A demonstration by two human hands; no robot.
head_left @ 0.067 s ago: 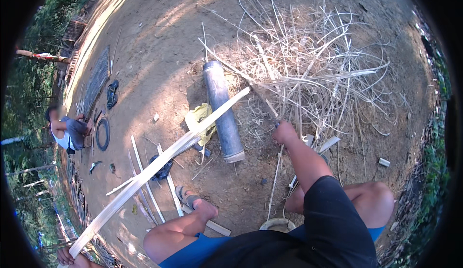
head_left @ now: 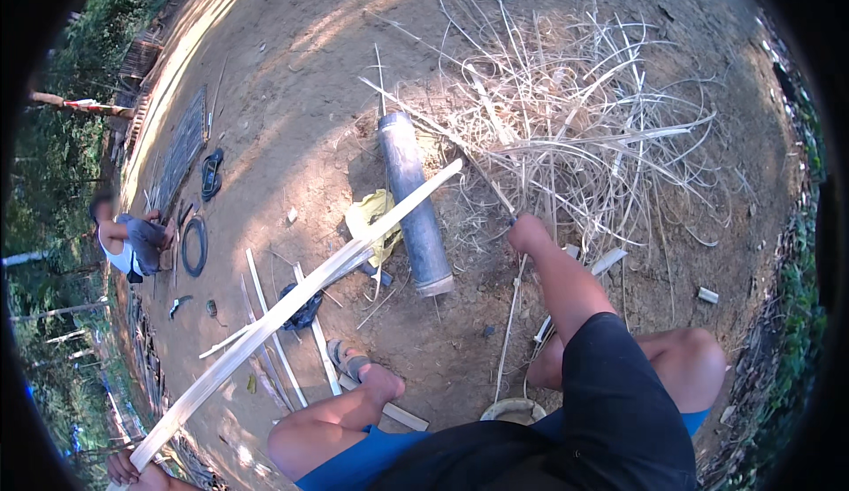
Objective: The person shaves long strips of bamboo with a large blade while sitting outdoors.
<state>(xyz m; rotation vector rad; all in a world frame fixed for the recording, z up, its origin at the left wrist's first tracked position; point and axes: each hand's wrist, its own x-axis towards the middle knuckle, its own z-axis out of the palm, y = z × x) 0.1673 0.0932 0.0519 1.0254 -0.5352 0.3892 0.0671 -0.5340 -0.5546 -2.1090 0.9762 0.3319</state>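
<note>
My left hand (head_left: 134,473), at the lower left corner, is closed round the near end of a long pale split bamboo strip (head_left: 256,336). The strip slants up to the right, and its far end crosses over a dark grey cylinder (head_left: 416,217) lying on the ground. My right hand (head_left: 531,235) grips the handle of a long knife (head_left: 489,177). Its blade points up and left toward the strip's far end; motion smears the blade, and I cannot tell whether they touch. Yellow cloth or plastic (head_left: 370,217) lies beside the cylinder, partly under the strip.
A tangled heap of thin shavings (head_left: 592,120) spreads beyond my right hand. Split strips (head_left: 274,336) and a black plastic bag (head_left: 301,310) lie by my sandalled foot (head_left: 349,358). A round container (head_left: 513,410) stands between my legs. At far left a person (head_left: 133,239) sits near a black coil (head_left: 194,246).
The whole view has shifted slightly. My right hand's knife has swung a little against the cylinder; both hands keep their hold.
</note>
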